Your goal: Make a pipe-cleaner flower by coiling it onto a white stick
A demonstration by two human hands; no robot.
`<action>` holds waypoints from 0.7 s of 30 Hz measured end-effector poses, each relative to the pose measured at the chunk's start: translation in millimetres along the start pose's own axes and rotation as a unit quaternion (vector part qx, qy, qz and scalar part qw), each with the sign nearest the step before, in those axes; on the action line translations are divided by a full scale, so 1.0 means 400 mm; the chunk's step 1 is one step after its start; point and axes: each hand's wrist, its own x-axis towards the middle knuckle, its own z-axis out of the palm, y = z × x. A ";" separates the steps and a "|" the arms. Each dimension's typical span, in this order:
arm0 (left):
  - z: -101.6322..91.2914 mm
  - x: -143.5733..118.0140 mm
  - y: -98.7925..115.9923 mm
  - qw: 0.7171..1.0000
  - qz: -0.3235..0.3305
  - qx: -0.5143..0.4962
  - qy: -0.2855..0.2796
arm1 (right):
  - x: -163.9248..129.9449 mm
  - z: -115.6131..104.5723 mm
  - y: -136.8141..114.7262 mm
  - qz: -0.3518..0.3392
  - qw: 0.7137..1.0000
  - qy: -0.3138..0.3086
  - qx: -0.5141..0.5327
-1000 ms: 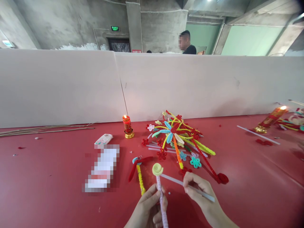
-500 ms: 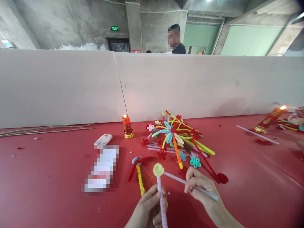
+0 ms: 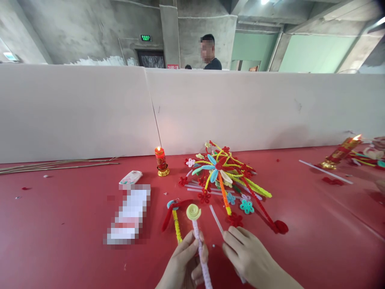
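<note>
Between the thumb and fingers of my left hand (image 3: 186, 259) is a pipe-cleaner flower (image 3: 193, 211), a pale yellow spiral head on a lilac wrapped stem. The stem slants down toward the bottom edge. My right hand (image 3: 249, 255) is closed around a thin translucent glue stick (image 3: 216, 218), whose tip points up and left, apart from the flower head. Left of the flower lies a yellow wrapped stem (image 3: 177, 226) with a blue and red top. Beyond my hands is a heap of colourful pipe-cleaner flowers (image 3: 221, 166).
A lit red candle (image 3: 160, 158) on a gold base stands near the white partition (image 3: 90, 112). At right, another lit candle (image 3: 341, 152) leans near a loose glue stick (image 3: 326, 171) and part of another person's hand. Thin sticks (image 3: 60, 165) lie left. A person (image 3: 212, 52) is behind the partition.
My right hand has drawn the glue stick away from the flower head and turned it steeper. The flower has shifted slightly left with my left hand. The person behind the partition has moved left.
</note>
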 end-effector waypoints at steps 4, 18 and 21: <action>0.002 -0.008 -0.001 0.999 -0.008 0.025 -0.034 | -0.002 0.030 -0.003 0.002 0.998 -0.060 -0.031; -0.017 -0.014 -0.044 0.995 -0.057 0.055 -0.053 | 0.015 -0.069 0.019 0.028 0.999 0.001 0.027; -0.015 -0.016 -0.039 0.994 -0.062 0.065 -0.061 | 0.021 -0.064 0.020 0.019 0.999 -0.036 0.010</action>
